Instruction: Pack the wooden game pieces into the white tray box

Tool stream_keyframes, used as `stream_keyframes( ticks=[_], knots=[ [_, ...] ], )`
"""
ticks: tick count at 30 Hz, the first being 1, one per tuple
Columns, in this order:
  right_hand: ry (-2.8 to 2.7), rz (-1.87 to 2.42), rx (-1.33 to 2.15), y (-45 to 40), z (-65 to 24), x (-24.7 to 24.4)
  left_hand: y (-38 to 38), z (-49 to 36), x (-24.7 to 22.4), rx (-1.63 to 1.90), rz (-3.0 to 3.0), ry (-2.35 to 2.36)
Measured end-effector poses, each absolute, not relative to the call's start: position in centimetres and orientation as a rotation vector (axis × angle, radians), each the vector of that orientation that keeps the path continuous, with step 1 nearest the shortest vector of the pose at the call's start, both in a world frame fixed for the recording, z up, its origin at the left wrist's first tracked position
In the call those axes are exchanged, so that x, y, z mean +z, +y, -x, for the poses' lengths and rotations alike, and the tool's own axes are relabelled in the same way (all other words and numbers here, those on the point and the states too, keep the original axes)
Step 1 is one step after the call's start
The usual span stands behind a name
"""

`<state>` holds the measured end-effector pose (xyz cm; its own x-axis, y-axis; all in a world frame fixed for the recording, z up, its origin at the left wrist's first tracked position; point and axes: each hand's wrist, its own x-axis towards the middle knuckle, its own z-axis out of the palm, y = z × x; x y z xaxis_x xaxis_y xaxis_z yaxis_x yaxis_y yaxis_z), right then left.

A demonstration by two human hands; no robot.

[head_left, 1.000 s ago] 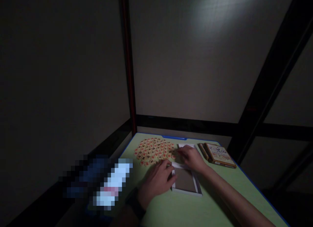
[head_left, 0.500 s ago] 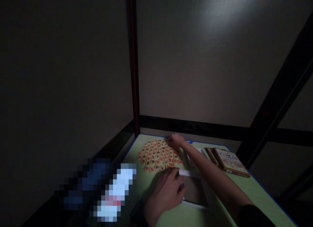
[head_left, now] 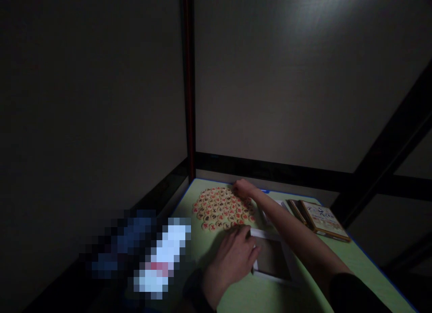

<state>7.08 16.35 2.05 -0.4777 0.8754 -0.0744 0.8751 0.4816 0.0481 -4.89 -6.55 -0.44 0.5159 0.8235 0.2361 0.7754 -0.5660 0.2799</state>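
Many round pale discs with red and black characters [head_left: 221, 208] lie packed side by side on the green table. My right hand [head_left: 243, 188] rests at their far right edge with its fingers curled down; its fingertips and anything in them are hidden. Below the near edge of the discs is my left hand [head_left: 236, 254], its fingers bent and its thumb apart, beside a white-rimmed open box [head_left: 274, 261]. The left fingertips are hard to make out in the dim light. A second white box [head_left: 268, 212] is partly covered by my right forearm.
Flat boxes with printed lids [head_left: 326, 221] lie at the right of the green table [head_left: 367, 263], which has a blue edge. Grey walls with dark beams rise behind it. A blurred bright patch [head_left: 164, 259] is at the lower left.
The view has shifted slightly, moving the table up and right in the picture. Both hands stay in nearly the same places by the discs, with the left thumb a little changed.
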Motion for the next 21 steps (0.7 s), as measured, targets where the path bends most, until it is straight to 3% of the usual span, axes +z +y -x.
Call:
stream_keyframes(
  ticks=[21],
  knots=[
    [2.723, -1.313, -0.084, 14.4, -7.8, 3.6, -6.6, 5.0, -0.1, 0.508, -2.589, 1.357]
  ],
)
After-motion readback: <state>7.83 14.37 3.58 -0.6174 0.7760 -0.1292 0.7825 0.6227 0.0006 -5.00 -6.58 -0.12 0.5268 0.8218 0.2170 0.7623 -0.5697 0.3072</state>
